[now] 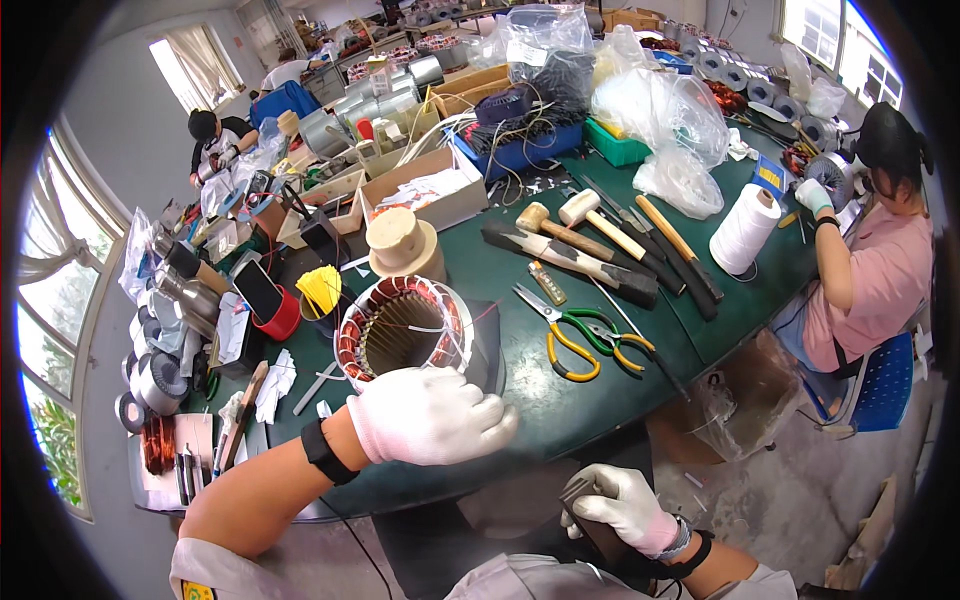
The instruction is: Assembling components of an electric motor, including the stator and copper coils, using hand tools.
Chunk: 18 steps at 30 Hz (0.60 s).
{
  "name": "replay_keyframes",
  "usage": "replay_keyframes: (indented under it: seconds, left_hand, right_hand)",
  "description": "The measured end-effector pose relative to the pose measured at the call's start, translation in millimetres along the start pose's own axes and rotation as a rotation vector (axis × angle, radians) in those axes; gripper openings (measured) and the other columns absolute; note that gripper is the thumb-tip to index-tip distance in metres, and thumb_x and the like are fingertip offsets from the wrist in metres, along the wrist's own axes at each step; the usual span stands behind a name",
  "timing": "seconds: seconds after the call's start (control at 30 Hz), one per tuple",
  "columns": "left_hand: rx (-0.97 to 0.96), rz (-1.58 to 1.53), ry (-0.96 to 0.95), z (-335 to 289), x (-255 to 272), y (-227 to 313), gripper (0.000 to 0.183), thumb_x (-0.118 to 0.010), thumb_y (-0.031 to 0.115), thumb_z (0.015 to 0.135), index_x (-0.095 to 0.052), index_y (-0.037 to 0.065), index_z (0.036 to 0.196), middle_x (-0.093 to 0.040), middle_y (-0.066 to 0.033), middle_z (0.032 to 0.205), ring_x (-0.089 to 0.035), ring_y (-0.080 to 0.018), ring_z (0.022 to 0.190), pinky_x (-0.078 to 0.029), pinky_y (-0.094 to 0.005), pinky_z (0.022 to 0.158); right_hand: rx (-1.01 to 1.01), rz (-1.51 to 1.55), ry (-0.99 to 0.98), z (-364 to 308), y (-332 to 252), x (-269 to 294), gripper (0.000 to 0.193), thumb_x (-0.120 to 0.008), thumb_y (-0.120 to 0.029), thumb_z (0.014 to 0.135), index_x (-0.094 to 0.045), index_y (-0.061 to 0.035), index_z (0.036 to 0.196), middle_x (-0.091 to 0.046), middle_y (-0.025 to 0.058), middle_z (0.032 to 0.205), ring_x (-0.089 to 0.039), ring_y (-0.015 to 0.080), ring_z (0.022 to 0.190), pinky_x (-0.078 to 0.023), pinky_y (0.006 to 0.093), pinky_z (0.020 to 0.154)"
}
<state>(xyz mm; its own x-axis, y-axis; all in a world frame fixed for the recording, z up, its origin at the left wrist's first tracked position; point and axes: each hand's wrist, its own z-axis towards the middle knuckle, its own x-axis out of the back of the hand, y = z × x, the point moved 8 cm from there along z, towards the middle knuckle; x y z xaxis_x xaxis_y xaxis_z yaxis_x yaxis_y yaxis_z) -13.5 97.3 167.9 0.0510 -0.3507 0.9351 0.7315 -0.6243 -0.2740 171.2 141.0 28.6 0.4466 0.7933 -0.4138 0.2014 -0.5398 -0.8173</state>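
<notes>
My left hand (pixel 435 415), in a white glove, is over the table's near edge with its fingers curled together. Whatever it may hold is hidden. Just beyond it stands a motor stator (pixel 398 325) with red-brown copper windings around its open bore and thin leads at the rim. Lower, off the table's edge and close to my body, my gloved right hand (pixel 620 508) grips a dark, flat, slotted piece (pixel 598 530); its kind is unclear. Yellow-handled scissors (pixel 560 340) and green-handled pliers (pixel 605 338) lie right of the stator.
Mallets (pixel 585 212), a black-ended bar (pixel 570 262) and a lighter (pixel 547 284) lie farther back. A white thread cone (pixel 745 230) stands at right, near a seated person (pixel 870 250). Yellow strips (pixel 320 290) fill a cup beside a phone (pixel 258 292) at left.
</notes>
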Motion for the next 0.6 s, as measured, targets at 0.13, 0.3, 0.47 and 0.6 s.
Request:
replay_keyframes:
  seconds: [0.13,0.3,0.47,0.6]
  left_hand:
    - [-0.002,-0.007,0.022,-1,1,1,0.031,-0.07,0.016,0.078,-0.069,0.008,0.107,-0.054,0.0033,0.075,-0.056,-0.0098,0.06,-0.046,-0.0261,0.052]
    - [-0.007,-0.046,0.019,-1,2,1,0.03,-0.071,0.015,0.077,-0.069,0.007,0.106,-0.056,0.0034,0.077,-0.057,-0.0098,0.06,-0.046,-0.0259,0.053]
    - [-0.004,-0.049,0.022,1,3,2,0.032,-0.071,0.015,0.075,-0.069,0.006,0.106,-0.055,0.0031,0.076,-0.056,-0.0108,0.059,-0.045,-0.0279,0.051]
    - [-0.001,-0.058,-0.047,3,0,-1,0.033,-0.071,0.015,0.074,-0.07,0.007,0.106,-0.056,0.0033,0.075,-0.056,-0.0114,0.06,-0.045,-0.0282,0.05]
  right_hand:
    - [0.015,-0.095,-0.031,20,-25,-15,0.035,-0.065,-0.009,0.096,-0.06,0.0089,0.126,-0.075,0.0144,0.1,-0.073,0.0186,0.085,-0.059,0.0318,0.08]
    - [-0.046,0.07,-0.074,15,-12,-17,0.026,-0.065,-0.012,0.103,-0.064,0.0072,0.12,-0.073,0.0113,0.096,-0.071,0.016,0.079,-0.057,0.03,0.073]
    - [0.088,0.009,-0.093,15,-12,-11,0.026,-0.064,-0.01,0.102,-0.065,0.0065,0.122,-0.073,0.0106,0.094,-0.071,0.0146,0.081,-0.059,0.0312,0.075]
    - [0.002,0.062,-0.15,27,-17,-16,0.026,-0.064,-0.014,0.103,-0.065,0.0049,0.121,-0.073,0.0097,0.093,-0.071,0.0144,0.08,-0.059,0.0309,0.074]
